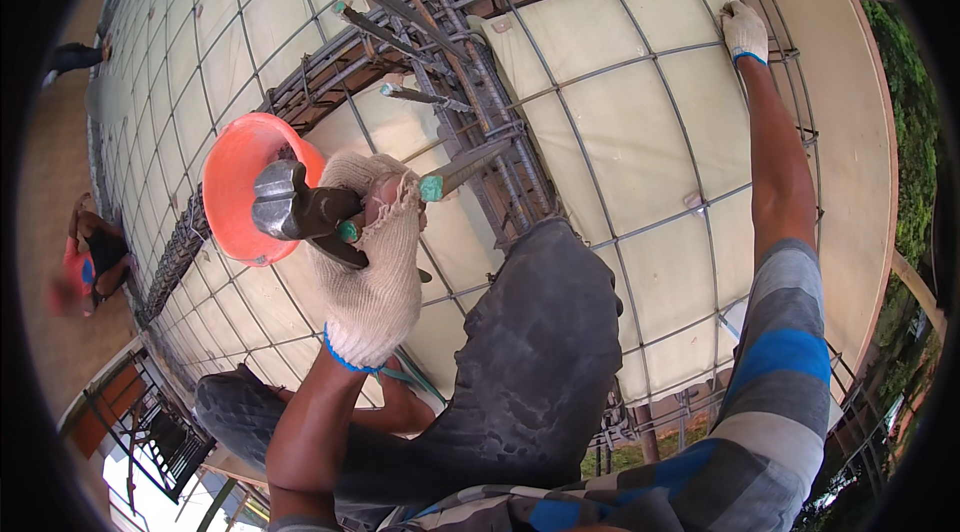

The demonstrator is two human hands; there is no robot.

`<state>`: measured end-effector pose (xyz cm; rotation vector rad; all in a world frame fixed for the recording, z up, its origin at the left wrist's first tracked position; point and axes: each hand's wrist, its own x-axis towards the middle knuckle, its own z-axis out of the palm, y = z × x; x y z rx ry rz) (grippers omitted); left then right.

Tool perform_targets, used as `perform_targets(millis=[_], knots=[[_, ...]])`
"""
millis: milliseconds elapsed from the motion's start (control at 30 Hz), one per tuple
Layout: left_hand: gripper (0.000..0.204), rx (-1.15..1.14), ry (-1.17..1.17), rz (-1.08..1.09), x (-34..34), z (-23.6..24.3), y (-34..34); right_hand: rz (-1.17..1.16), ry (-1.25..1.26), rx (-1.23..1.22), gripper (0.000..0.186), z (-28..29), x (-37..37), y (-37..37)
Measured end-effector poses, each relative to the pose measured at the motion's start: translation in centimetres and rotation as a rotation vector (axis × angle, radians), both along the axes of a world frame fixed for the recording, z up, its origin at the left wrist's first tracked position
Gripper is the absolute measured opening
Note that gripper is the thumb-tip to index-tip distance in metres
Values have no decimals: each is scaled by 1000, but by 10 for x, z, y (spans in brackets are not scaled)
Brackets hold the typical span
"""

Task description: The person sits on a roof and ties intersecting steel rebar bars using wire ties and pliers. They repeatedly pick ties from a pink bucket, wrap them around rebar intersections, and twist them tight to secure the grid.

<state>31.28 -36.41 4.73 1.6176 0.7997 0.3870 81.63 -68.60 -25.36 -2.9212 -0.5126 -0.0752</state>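
Orange bucket [229, 194] behind hammer [280, 204] clasped in left hand [375, 287], green-tipped bars [474, 167] between hands, right hand [745, 32] near mesh [655, 55], grip unclear.

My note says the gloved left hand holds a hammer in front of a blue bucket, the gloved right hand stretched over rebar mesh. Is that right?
No: the head view shows the bucket is orange-red, not blue. The gloved left hand holds the hammer in front of it, and the gloved right hand is stretched over rebar mesh.
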Motion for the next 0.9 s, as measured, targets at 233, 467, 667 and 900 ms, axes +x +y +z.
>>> perform_targets(millis=[233,467,667,900], knots=[[14,129,85,-111,-2,-2,9,-14,-10,-184,30,0,7,10],[13,114,36,-134,-2,3,4,-305,-15,316,41,16,-9,20],[25,169,-24,-174,6,-5,5,-463,655,1907,17,20,-70,-9],[30,132,13,-218,-1,4,7,-187,1052,2328,28,173,-289,54]])
